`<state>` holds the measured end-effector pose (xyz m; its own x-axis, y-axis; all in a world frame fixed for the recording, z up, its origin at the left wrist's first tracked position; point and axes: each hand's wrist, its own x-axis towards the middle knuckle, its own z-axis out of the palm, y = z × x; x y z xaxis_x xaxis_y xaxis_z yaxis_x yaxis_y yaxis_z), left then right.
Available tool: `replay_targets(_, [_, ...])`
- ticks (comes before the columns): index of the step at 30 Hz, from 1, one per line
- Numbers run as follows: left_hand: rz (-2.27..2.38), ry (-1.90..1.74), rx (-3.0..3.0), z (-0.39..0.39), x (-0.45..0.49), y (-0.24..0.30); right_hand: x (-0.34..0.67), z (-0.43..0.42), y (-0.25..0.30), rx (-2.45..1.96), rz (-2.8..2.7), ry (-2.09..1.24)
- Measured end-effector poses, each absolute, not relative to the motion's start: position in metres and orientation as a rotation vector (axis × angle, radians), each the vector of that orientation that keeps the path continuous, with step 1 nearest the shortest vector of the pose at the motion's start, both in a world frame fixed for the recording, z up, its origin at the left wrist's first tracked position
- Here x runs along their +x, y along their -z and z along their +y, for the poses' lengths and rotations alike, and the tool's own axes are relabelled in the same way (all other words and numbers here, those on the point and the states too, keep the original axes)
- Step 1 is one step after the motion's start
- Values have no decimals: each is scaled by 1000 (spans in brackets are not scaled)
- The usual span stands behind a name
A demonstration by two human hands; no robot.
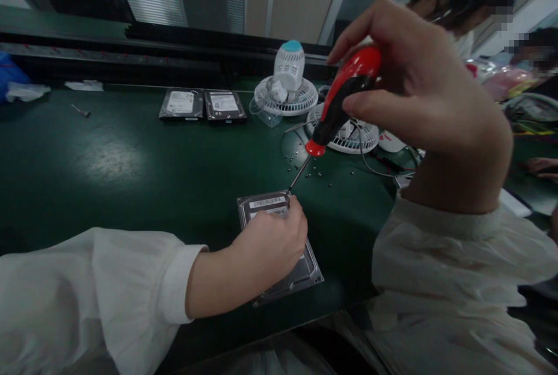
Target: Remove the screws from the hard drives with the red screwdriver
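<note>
Red-and-black, bulbous, glossy-handled screwdriver [351, 93], thin steel shaft, tilted with its tip down at the far right corner of a rectangular silver-metal hard drive [310, 270] with white labels. The drive lies flat and slightly skewed on the smooth dark-green tabletop [174, 171].

Right hand [414, 78]: raised high, wrist sharply bent, gripping the handle, thumb along the black side, fingers curled over the red end. Left hand [272, 241]: laid across the drive from the left, palm down, fingers bunched by the tip; can't tell if they pinch the shaft or just press the metal. Loose off-white fabric sleeves [131, 282] on both arms.

Edges: the drive's near end sits close to the table's front edge. Smooth green surface runs left of it, and back to two flat black-and-silver hard drives [225, 105] side by side. Tighter beyond the tip: tiny metal screws [308, 175] scattered, then round white slatted-plastic fan parts [290, 96] and a thin grey cable [370, 163].
</note>
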<state>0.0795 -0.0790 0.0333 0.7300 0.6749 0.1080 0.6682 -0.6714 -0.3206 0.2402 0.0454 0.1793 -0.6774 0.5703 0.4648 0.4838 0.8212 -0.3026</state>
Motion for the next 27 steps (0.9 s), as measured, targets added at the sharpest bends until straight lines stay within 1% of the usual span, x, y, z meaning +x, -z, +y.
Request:
replay_targets(5, [-1008,-4,-2588,-78,79,-33,239,48,-178,-841,-2442,-18])
replay_targets(11, [-1003,-16,-2599,-78,79,-32,243,45,-183,-706,-2552,-109])
replay_targets(16, [-1015,33,-2563,-78,79,-31,243,42,-183,-893,-2476,-25])
replay_targets(22, [-962,54,-2534,-78,77,-29,247,46,-184,-747,-2566,-60])
replay_targets(27, [-968,47,-2533,-78,78,-28,244,44,-183,-851,-2493,13])
